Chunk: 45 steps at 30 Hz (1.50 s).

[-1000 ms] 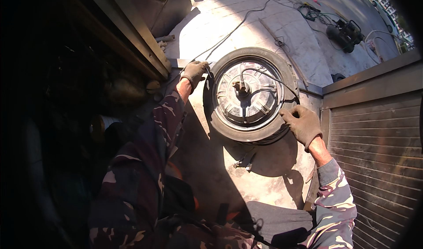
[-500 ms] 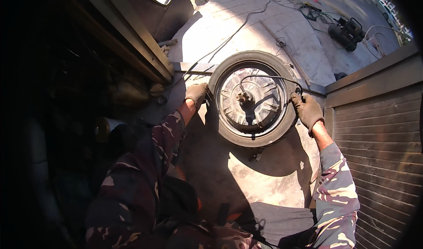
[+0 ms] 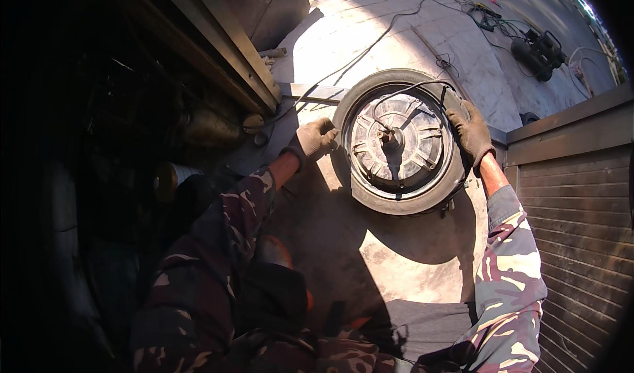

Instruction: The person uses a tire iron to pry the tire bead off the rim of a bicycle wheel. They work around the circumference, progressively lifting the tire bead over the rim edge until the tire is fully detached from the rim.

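Note:
A wheel with a black tire (image 3: pixel 383 204) lies flat on the ground, a silver hub motor (image 3: pixel 416 145) in its middle and a black cable (image 3: pixel 422 83) looping over its top from the axle. My right hand (image 3: pixel 473 132), in a brown glove, grips the tire's right side, fingers closed round its edge near the cable. My left hand (image 3: pixel 317 137), gloved too, has its fingers curled against the tire's left side; the fingertips are partly hidden.
A metal threshold (image 3: pixel 310 91) runs behind the wheel between a left door frame (image 3: pixel 238 49) and a ribbed metal panel (image 3: pixel 574 214) at right. Outside are hoses and cables (image 3: pixel 482 13) and a black compressor (image 3: pixel 536 54). Dark clutter (image 3: pixel 211 130) fills the left.
The wheel has shifted rightward, and its cable loop now sits higher. My right hand has moved up along the tire's right side. My left hand has moved lower and rightward with the wheel.

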Tool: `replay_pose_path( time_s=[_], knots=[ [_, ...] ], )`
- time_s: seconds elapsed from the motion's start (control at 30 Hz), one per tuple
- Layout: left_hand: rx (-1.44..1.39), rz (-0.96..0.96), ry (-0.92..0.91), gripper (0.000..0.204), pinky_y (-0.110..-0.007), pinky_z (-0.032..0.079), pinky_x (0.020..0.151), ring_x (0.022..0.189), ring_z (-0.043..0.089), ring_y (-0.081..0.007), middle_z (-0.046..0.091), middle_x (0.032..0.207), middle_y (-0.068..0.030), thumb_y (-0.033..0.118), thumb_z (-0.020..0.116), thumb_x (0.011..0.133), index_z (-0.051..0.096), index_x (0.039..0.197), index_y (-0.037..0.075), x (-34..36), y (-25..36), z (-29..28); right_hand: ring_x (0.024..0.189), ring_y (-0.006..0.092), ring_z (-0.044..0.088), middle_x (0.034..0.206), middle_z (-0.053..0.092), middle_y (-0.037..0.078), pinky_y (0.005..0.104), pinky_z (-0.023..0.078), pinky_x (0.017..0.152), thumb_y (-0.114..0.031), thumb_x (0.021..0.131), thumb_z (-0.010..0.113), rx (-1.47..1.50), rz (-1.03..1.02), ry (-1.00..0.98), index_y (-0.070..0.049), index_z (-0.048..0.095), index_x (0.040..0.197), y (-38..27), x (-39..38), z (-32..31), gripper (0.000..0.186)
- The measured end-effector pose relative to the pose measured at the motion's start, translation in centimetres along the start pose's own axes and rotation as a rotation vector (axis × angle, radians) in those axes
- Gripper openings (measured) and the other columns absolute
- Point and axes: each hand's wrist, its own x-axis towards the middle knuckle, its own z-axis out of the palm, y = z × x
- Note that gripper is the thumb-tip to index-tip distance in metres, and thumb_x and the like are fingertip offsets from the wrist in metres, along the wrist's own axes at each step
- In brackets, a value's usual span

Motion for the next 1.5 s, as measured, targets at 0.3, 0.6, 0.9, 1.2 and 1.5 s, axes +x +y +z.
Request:
replay_pose_path(
  time_s=[0.3, 0.6, 0.9, 1.2, 1.5],
  knots=[
    [0.357, 0.264, -0.013, 0.026, -0.045, 0.057, 0.091, 0.106, 0.074, -0.0385, 0.077, 0.112, -0.0198, 0.028, 0.066, 0.102, 0.076, 0.111, 0.006, 2.5, 5.0, -0.9, 0.127, 0.0305, 0.070, 0.138, 0.073, 0.023, 0.0365, 0.051, 0.111, -0.041, 0.094, 0.084, 0.055, 0.015, 0.058, -0.001, 0.061, 0.150, -1.7, -1.6, -0.1, 0.073],
    [0.655, 0.486, 0.144, 0.021, -0.050, 0.059, 0.080, 0.093, 0.075, -0.0380, 0.076, 0.097, -0.0152, 0.031, 0.066, 0.102, 0.077, 0.101, 0.013, 2.8, 5.6, 0.3, 0.127, 0.0314, 0.070, 0.139, 0.073, 0.023, 0.0372, 0.051, 0.111, -0.044, 0.092, 0.085, 0.021, 0.064, 0.089, -0.001, 0.065, 0.147, -1.8, -1.4, -0.1, 0.072],
    [0.807, 0.620, 0.127, 0.019, -0.050, 0.059, 0.074, 0.084, 0.075, -0.0391, 0.075, 0.091, -0.0162, 0.025, 0.066, 0.100, 0.075, 0.094, 0.009, 3.4, 6.0, 0.6, 0.123, 0.0290, 0.072, 0.135, 0.074, 0.022, 0.0357, 0.052, 0.109, -0.039, 0.091, 0.085, 0.030, 0.037, 0.070, 0.001, 0.065, 0.146, -2.4, -1.6, -0.3, 0.071],
    [0.995, 0.830, 0.050, 0.010, -0.050, 0.057, 0.082, 0.085, 0.076, -0.0369, 0.074, 0.089, -0.0148, 0.016, 0.069, 0.091, 0.075, 0.093, 0.009, 3.7, 8.2, 0.4, 0.120, 0.0278, 0.072, 0.133, 0.075, 0.022, 0.0351, 0.052, 0.108, -0.038, 0.093, 0.084, 0.010, 0.030, 0.077, 0.000, 0.064, 0.146, -3.0, -2.2, -0.5, 0.068],
    [0.900, 0.582, -0.031, 0.017, -0.055, 0.057, 0.074, 0.081, 0.074, -0.0424, 0.074, 0.088, -0.0196, 0.022, 0.064, 0.099, 0.072, 0.098, 0.007, 4.1, 8.5, 0.5, 0.118, 0.0270, 0.073, 0.132, 0.076, 0.022, 0.0342, 0.053, 0.106, -0.034, 0.095, 0.082, 0.059, 0.029, 0.082, 0.001, 0.064, 0.146, -2.9, -2.7, -0.6, 0.065]
  ],
)
